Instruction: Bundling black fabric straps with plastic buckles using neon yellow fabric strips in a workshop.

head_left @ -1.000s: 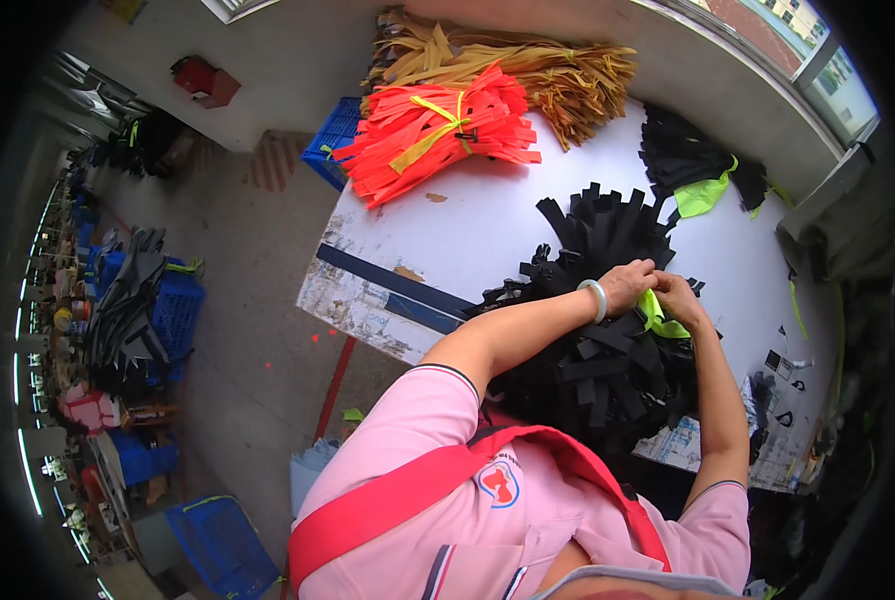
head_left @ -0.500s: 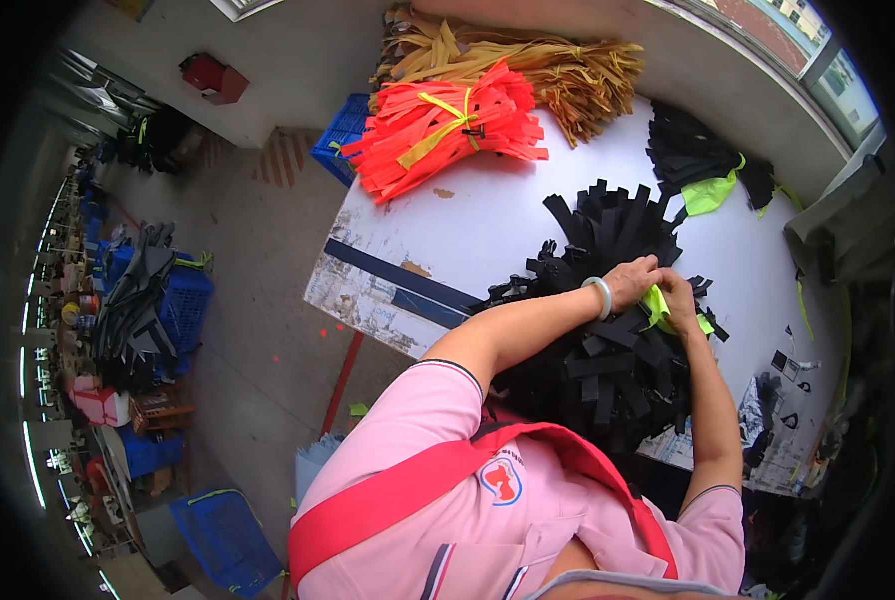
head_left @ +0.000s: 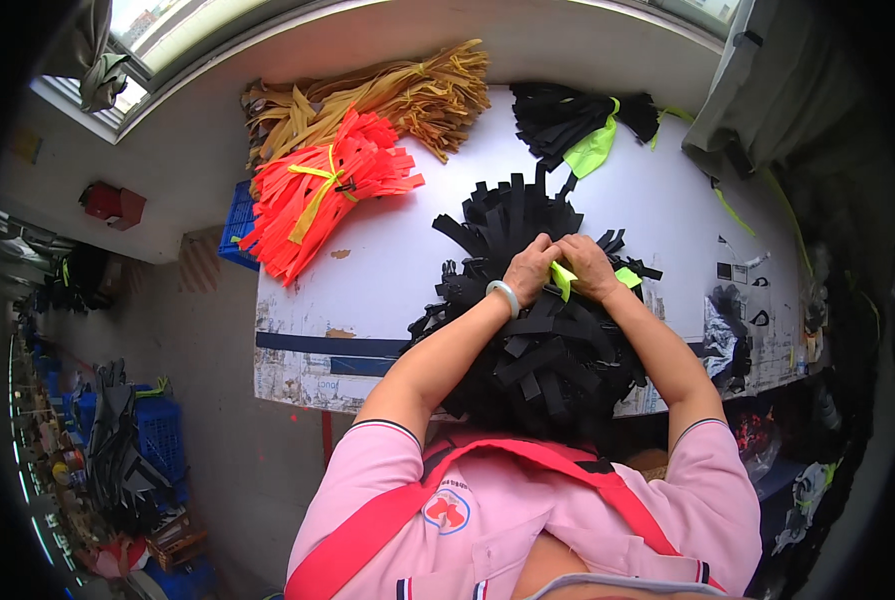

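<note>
A large bundle of black fabric strips [head_left: 552, 365] lies on the near part of the table, its ends fanning out. Over its middle, my left hand [head_left: 530, 268] and my right hand [head_left: 587, 267] meet, fingertips pinched close together. Between them a neon-yellow cloth strip [head_left: 563, 280] shows, gripped by both hands. Another bit of the same colour pokes out by my right wrist. A pale bangle [head_left: 504, 297] circles my left wrist. What lies under the fingers is hidden.
The white tabletop [head_left: 437, 225] carries a tied bundle of orange-red strips [head_left: 317, 200], tan strips [head_left: 397, 95] behind it, and a black bundle [head_left: 572, 115] at the back. Blue crates [head_left: 160, 435] stand on the floor at left. A curtain [head_left: 767, 90] hangs at right.
The view has turned, so the table now lies more squarely ahead and its bundles appear further left. Both hands stay together at the neon strip on the black bundle.
</note>
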